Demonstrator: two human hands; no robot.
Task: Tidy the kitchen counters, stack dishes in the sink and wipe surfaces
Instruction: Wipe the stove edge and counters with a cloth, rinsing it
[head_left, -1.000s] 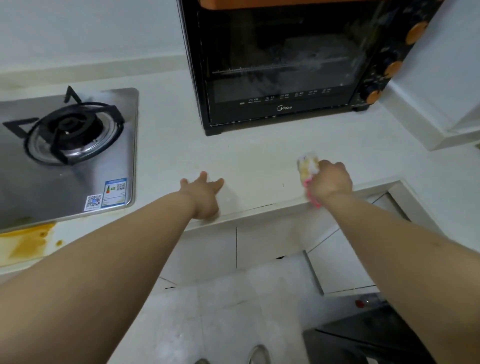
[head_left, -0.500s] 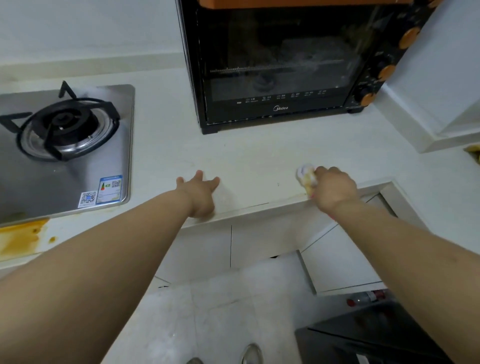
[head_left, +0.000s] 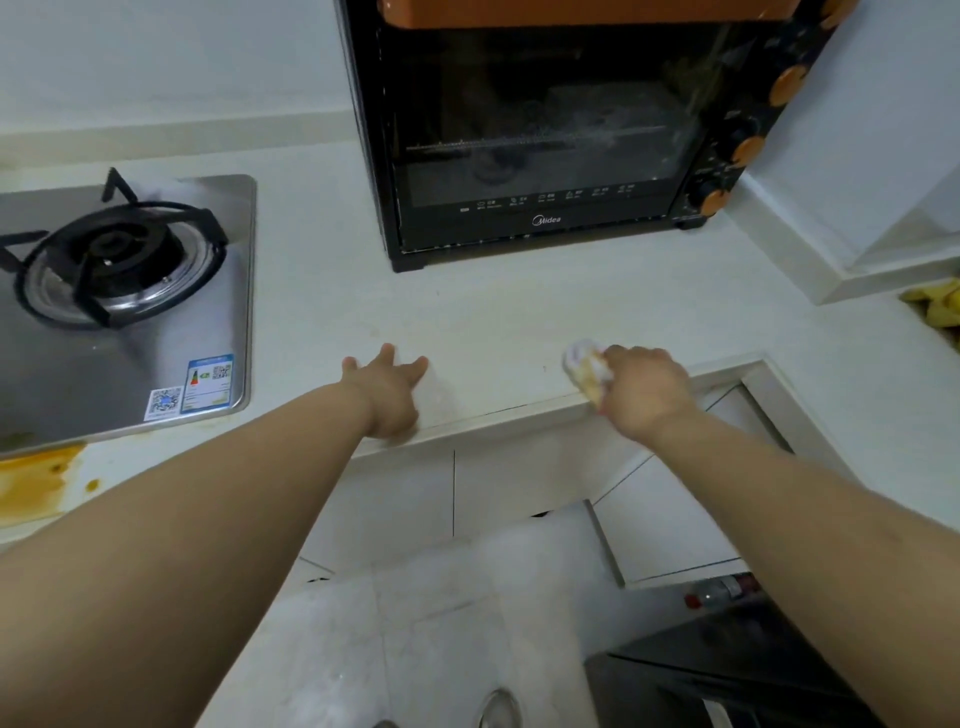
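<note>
The oven (head_left: 561, 130) stands at the back of the white counter (head_left: 493, 312), black with orange knobs. In front of the oven and a little to its left, the left hand (head_left: 389, 395) rests flat on the counter near the front edge, its fingers straight and spread. In front of the oven towards its right side, the right hand (head_left: 641, 395) is curled around a crumpled yellow-and-white cloth (head_left: 587, 369) – the cloth touches the counter just at the front edge. Well to the left of the oven sits the gas stove (head_left: 124, 306), and in front of the stove is an orange stain (head_left: 36, 483) on the counter.
</note>
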